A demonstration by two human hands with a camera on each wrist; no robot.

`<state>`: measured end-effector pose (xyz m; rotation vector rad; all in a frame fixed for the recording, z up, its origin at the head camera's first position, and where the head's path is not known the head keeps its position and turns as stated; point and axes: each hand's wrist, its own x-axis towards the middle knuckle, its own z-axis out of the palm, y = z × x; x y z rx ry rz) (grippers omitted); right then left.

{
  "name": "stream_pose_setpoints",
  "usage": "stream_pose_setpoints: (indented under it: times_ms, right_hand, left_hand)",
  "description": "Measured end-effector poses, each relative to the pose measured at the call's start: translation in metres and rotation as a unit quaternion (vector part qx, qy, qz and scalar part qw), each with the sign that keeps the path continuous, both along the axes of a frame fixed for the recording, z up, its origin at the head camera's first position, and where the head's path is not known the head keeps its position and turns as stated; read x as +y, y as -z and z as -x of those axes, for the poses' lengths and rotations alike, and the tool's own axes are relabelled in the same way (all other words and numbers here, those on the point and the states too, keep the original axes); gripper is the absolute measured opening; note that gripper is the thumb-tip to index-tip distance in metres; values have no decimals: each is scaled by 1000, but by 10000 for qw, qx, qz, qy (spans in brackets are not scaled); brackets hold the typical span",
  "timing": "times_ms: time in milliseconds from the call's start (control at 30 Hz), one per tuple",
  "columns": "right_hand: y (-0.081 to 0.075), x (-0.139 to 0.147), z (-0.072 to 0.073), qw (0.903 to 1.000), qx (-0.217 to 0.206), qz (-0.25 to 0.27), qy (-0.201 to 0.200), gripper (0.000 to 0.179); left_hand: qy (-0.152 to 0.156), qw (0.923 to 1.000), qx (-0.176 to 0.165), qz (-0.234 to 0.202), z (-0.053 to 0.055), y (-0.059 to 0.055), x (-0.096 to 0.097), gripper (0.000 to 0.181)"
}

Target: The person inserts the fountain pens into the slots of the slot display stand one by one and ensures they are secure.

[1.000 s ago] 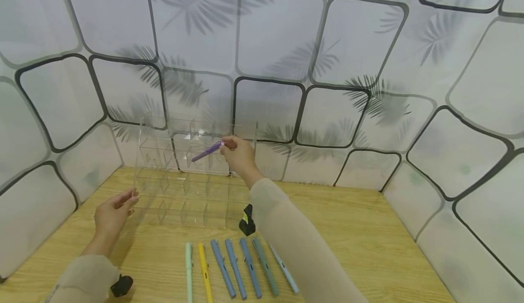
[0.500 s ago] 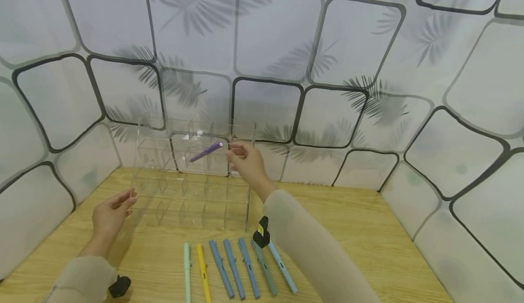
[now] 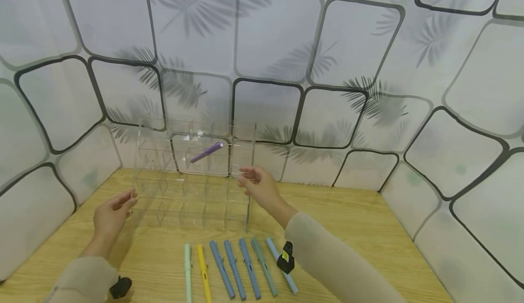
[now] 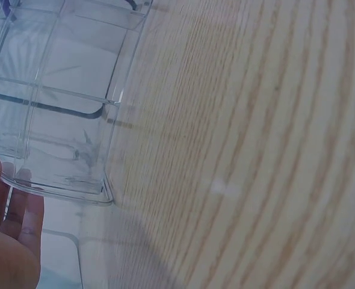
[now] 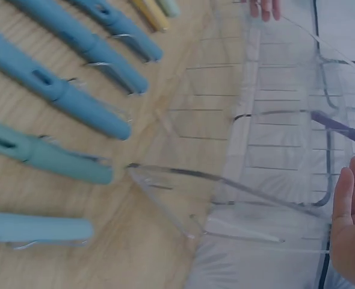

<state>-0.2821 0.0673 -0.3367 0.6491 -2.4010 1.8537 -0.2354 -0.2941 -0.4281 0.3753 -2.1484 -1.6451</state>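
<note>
A clear plastic display rack with tiered, divided compartments stands at the back left of the table in the head view. A purple pen lies slanted across an upper tier, its cap end to the right. My left hand pinches the rack's left side edge; in the left wrist view, thumb and fingers of this hand close on the clear panel. Beside the rack's right edge, my right hand holds nothing, its fingers loosely bent. The purple pen appears beyond the right hand in the right wrist view.
In front of the rack lies a row of pens: mint green, yellow, three blue ones, dark green and light blue. My right sleeve passes over the table's right part. Patterned curtain encloses the back and sides.
My right hand has let go of the purple pen and drawn back down and to the right. The pen stays on the upper tier. My left hand has kept its place.
</note>
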Motion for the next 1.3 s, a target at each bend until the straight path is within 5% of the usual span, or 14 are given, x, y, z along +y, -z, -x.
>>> stream_pose_setpoints:
  times_ms: [567,1000,1300]
  right_hand:
    - [49,66,-29,9973,-220,-696,-37,36]
    - [89,91,-46,9925,-439,-1137,19,44]
    - [100,99,-57,9831,-727,-1670,201,55]
  left_hand:
    - [-48,10000,48,-25,2,1,0,48]
    - [-12,10000,67,-32,1,-1,0,47]
    - [-31,10000,-43,-42,0,-2,0,48]
